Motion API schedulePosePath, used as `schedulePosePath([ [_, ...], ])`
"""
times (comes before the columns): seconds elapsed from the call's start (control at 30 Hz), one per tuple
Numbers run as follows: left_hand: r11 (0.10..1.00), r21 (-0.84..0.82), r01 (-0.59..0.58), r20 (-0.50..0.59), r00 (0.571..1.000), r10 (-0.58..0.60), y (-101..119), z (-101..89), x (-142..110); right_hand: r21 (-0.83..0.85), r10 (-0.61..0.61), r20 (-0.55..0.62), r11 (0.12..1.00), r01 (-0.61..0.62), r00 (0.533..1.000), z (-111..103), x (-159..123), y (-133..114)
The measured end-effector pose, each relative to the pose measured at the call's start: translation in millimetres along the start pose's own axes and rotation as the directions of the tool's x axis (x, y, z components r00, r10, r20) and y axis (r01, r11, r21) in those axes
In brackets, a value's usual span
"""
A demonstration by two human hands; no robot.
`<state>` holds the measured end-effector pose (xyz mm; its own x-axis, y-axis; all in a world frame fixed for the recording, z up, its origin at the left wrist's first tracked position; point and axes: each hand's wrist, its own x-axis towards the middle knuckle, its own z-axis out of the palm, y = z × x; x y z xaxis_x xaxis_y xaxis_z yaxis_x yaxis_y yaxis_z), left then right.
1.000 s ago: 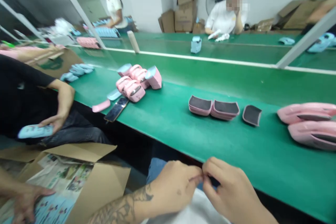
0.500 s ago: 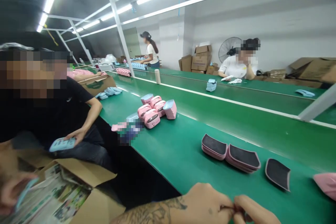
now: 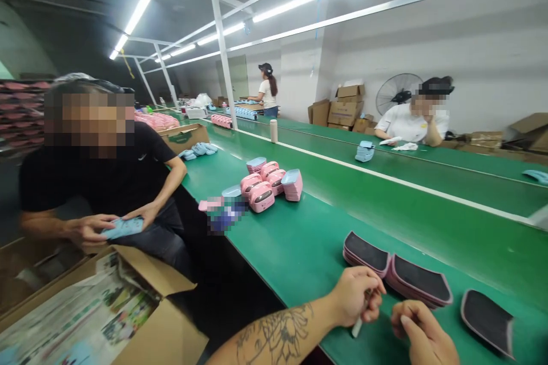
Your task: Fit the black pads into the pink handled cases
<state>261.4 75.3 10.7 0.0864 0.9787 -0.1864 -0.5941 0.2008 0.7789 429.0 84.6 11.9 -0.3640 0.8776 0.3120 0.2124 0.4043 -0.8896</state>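
Observation:
My left hand (image 3: 359, 295), on a tattooed forearm, is closed over the green table, with a slim whitish stick-like thing (image 3: 357, 328) poking out below its fingers. Its exact kind is unclear. My right hand (image 3: 423, 332) is a little to the right, apart from the left, with fingers curled in; what it may pinch is hidden. Just beyond my hands lie two stacks of curved pink-edged panels with black faces, a left stack (image 3: 367, 251) and a right stack (image 3: 422, 279). A single black panel (image 3: 487, 319) rests to the right of them.
Pink cases (image 3: 261, 197) are grouped farther along the green table (image 3: 274, 256). At left a co-worker (image 3: 107, 182) holds a light-blue piece (image 3: 124, 228) near an open carton (image 3: 171, 325) with printed sheets. Two other people work farther back. A beige bottle (image 3: 273, 131) stands mid-table.
My hands, together at the lower edge before, are now apart and higher in view. The whitish thing now shows below my left hand. The co-worker now has both hands on the blue piece.

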Motion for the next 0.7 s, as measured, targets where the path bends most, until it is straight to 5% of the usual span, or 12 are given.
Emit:
schedulePosePath([
  [0.1,0.983,-0.181,0.024,0.057,0.998,-0.014,12.6,-4.4,-3.6,0.001,-0.082,-0.031,0.997,0.082,0.996,6.2,-8.2,-0.1],
  [0.23,0.940,-0.338,0.043,0.089,0.996,-0.014,23.4,-19.0,-6.0,-0.186,-0.261,0.155,0.940,0.287,0.953,9.7,-13.9,-6.9],
  [0.5,0.890,-0.451,-0.069,0.000,0.997,0.077,18.9,-22.5,2.6,-0.320,-0.158,0.326,0.909,0.266,0.932,15.3,-11.0,-15.4],
  [0.7,0.815,-0.576,-0.053,-0.038,0.999,0.038,20.8,-22.7,0.9,-0.352,-0.099,0.301,0.913,0.206,0.949,21.4,-15.2,-17.8],
])
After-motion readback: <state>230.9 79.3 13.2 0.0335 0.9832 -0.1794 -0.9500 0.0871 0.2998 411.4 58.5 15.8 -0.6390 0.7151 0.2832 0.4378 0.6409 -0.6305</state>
